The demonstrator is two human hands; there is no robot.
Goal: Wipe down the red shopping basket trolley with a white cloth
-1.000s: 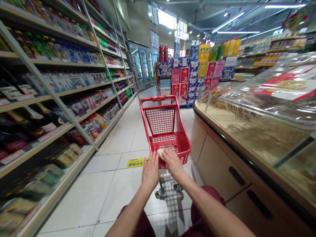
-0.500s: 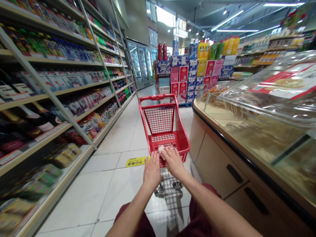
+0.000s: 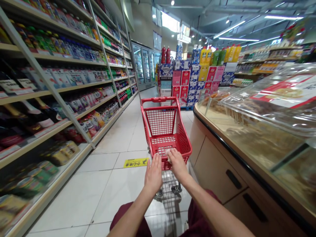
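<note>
A red plastic shopping cart with a grid basket stands in front of me on the tiled floor. My right hand is over the cart's near rim, its fingers curled on a crumpled white cloth or tissue; which of the two I cannot tell. Just left of it, my left hand is at the near left corner of the rim, fingers straight and held flat, with nothing seen in it. Whether its fingertips touch the rim is unclear.
Shelves of drinks line the left side. On the right is a wooden counter with glass panels and plastic-covered food. A yellow floor sticker lies left of the cart. Stacked drink cartons stand ahead.
My right hand has shifted slightly right along the near rim with the white cloth or tissue. My left hand stays by the corner. The whole view has tilted a little.
</note>
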